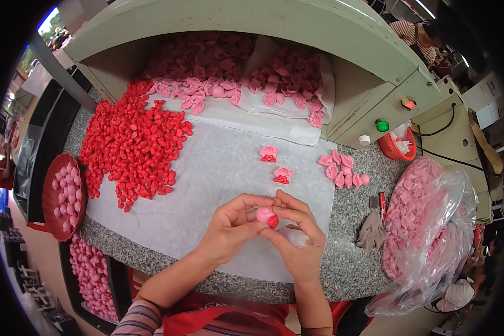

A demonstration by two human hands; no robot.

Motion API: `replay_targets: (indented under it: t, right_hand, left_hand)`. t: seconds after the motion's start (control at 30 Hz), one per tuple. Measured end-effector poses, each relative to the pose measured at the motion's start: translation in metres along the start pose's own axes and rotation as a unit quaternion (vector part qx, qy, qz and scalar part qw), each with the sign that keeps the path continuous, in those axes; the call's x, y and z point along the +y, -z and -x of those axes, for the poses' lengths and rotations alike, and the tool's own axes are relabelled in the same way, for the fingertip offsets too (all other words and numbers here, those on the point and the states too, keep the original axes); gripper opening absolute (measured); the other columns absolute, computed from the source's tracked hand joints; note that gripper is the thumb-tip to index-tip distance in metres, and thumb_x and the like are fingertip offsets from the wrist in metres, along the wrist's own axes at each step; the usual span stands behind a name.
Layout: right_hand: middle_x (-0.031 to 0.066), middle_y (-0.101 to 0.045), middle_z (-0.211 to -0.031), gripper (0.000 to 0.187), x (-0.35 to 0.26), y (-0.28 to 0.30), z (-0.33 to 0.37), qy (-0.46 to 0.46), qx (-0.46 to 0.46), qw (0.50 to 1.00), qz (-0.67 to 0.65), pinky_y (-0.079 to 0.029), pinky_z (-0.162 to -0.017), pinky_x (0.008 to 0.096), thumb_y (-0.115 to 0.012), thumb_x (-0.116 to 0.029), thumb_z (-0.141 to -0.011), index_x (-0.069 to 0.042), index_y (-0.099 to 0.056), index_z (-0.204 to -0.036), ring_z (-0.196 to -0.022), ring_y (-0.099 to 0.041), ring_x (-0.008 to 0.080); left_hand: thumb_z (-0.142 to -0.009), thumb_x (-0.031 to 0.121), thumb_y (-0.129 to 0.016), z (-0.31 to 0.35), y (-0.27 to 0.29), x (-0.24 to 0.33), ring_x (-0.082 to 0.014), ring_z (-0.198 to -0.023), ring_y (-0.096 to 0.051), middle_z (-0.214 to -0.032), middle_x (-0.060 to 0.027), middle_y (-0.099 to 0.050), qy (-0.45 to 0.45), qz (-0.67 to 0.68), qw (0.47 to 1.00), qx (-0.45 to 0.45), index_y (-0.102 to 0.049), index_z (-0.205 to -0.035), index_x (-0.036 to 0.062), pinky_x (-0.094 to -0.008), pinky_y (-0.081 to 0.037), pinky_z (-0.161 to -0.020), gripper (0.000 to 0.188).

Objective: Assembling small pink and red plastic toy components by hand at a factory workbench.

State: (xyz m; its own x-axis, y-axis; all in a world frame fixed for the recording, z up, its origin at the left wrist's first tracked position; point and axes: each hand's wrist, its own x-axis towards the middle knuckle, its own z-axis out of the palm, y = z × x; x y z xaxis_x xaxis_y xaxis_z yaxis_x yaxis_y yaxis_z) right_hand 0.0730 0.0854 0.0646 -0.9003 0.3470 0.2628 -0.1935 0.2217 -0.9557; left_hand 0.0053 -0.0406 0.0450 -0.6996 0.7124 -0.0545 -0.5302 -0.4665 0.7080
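Between my two hands, low over the middle of the table, is a small round pink plastic piece with a red part [266, 215] on its lower right side. My left hand [229, 224] pinches it from the left, thumb and fingers closed. My right hand [298, 227] closes on it from the right. A whitish object [294, 236], perhaps a small bottle, shows under the right palm, mostly hidden. Just beyond my fingers stand two pink pieces on red bases, one nearer [283, 175] and one farther [268, 153]. To their right lies a small group of loose pink pieces [343, 169].
A large heap of red parts [134, 145] covers the white sheet's [207, 162] left side. Pink pieces [201, 73] fill the green machine's [235, 17] opening. Left is a red bowl [49, 201]; right, a plastic bag [431, 241] of pink pieces and a grey cloth [371, 229].
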Motion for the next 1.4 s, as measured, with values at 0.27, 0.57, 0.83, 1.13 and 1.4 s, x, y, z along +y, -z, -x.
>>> replay_targets:
  t: [0.27, 0.57, 0.83, 1.13, 1.4]
  right_hand:
    - [0.0186, -0.052, -0.114, 0.029, 0.002, 0.0, 0.002, 0.026, 0.001, 1.0, -0.013, -0.047, -0.08, 0.0293, -0.064, 0.009, -0.067, 0.001, -0.06, -0.095, -0.1, -0.055, 0.0229]
    - [0.0199, -0.052, -0.114, 0.03, 0.002, -0.001, 0.003, 0.038, -0.009, 0.999, -0.005, -0.049, -0.075, 0.027, -0.056, 0.014, -0.066, 0.002, -0.059, -0.094, -0.099, -0.055, 0.022]
    - [0.0202, -0.052, -0.113, 0.03, 0.004, -0.003, 0.003, 0.048, -0.004, 0.999, -0.006, -0.049, -0.076, 0.0269, -0.055, 0.014, -0.066, 0.003, -0.059, -0.094, -0.099, -0.055, 0.0226]
    - [0.0162, -0.054, -0.111, 0.033, -0.006, -0.007, 0.002, -0.087, 0.041, 0.995, -0.007, -0.047, -0.074, 0.0247, -0.065, 0.008, -0.064, 0.001, -0.058, -0.096, -0.095, -0.056, 0.0177]
    - [0.0133, -0.056, -0.104, 0.027, 0.006, -0.007, 0.005, -0.042, 0.086, 0.995, 0.017, -0.046, -0.076, 0.0265, -0.07, 0.005, -0.064, -0.002, -0.057, -0.087, -0.089, -0.057, 0.0164]
  left_hand:
    - [-0.081, -0.005, -0.051, 0.001, 0.002, 0.001, -0.0212, -0.103, -0.053, -0.113, -0.0172, -0.054, -0.022, -0.046, 0.999, 0.017, -0.055, -0.104, -0.0032, -0.0331, -0.044, -0.087, 0.024]
    - [-0.079, -0.01, -0.05, 0.0, 0.0, 0.003, -0.02, -0.098, -0.054, -0.109, -0.0169, -0.053, -0.125, -0.106, 0.986, -0.024, -0.055, -0.096, -0.0045, -0.0312, -0.046, -0.084, 0.018]
    - [-0.078, -0.014, -0.049, 0.0, 0.002, -0.001, -0.0188, -0.095, -0.054, -0.108, -0.0161, -0.052, -0.153, -0.146, 0.977, -0.023, -0.055, -0.094, -0.004, -0.0313, -0.046, -0.084, 0.02]
    - [-0.088, 0.01, -0.045, -0.004, 0.011, -0.003, -0.024, -0.102, -0.054, -0.106, -0.0138, -0.054, 0.109, 0.23, 0.965, 0.065, -0.05, -0.107, 0.0015, -0.032, -0.046, -0.085, 0.021]
    - [-0.088, 0.017, -0.048, -0.004, 0.0, -0.006, -0.0222, -0.104, -0.053, -0.112, -0.0144, -0.052, 0.141, 0.257, 0.955, 0.051, -0.044, -0.117, 0.0015, -0.0286, -0.046, -0.085, 0.033]
